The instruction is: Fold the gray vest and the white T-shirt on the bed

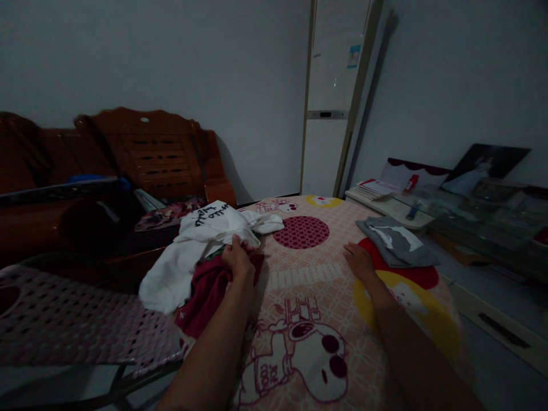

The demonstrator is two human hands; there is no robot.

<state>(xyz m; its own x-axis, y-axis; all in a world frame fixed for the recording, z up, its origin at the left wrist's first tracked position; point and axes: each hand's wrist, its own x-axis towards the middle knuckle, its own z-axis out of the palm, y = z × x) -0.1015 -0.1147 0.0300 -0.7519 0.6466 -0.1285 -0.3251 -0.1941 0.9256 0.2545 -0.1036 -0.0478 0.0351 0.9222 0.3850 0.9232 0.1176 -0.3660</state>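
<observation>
My left hand [237, 260] is closed on the near edge of a crumpled white shirt [209, 225] with dark lettering. One sleeve droops to the left. Beneath the shirt lies a dark red garment [208, 294], and a bit of green cloth peeks out between them. My right hand [358, 261] holds nothing; its fingers are stretched out, low over the patterned blanket [308, 277]. Just right of that hand, a folded grey garment [396, 242] with a white print lies at the blanket's edge.
Left of the blanket is a woven chair seat [98, 314], with a carved wooden sofa [149, 154] behind it. At right stand a white cabinet [394, 211] with papers and a glass shelf [483, 211]. A tall air conditioner [327, 148] fills the corner.
</observation>
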